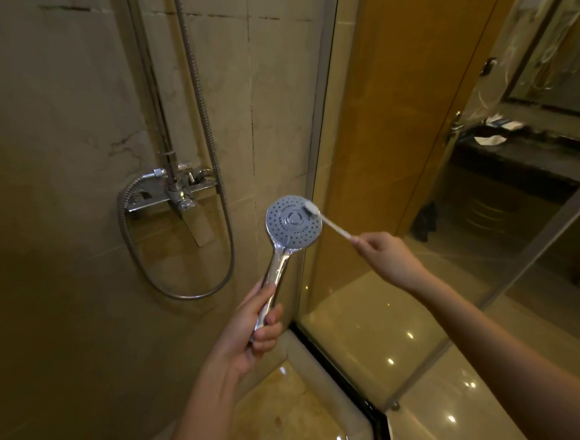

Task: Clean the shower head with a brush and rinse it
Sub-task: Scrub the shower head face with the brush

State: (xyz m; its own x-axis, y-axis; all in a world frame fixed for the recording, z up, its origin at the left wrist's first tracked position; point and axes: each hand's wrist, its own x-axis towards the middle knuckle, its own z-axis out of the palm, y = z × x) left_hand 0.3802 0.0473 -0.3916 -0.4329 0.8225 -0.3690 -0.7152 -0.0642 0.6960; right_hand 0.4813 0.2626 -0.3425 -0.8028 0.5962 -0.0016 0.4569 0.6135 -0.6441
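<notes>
Shower head [293, 221] up above the left hand [261, 321], spray face turned toward the camera, long axis running from that hand up and slightly right. Left hand wrapped round the lower end of the chrome handle. Brush [330, 223] slanting from the face's upper right edge down to the right hand [380, 253], pinched there at its tail. Bristles touching the face; coming strokes probably leftward, away from the right hand.

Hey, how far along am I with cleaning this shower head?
Done: the left hand grips the shower head by its handle, face toward you. In hand: the right hand presses the brush on the face's upper right edge. Left: scrubbing the rest, then rinsing; no water is flowing from it.
</notes>
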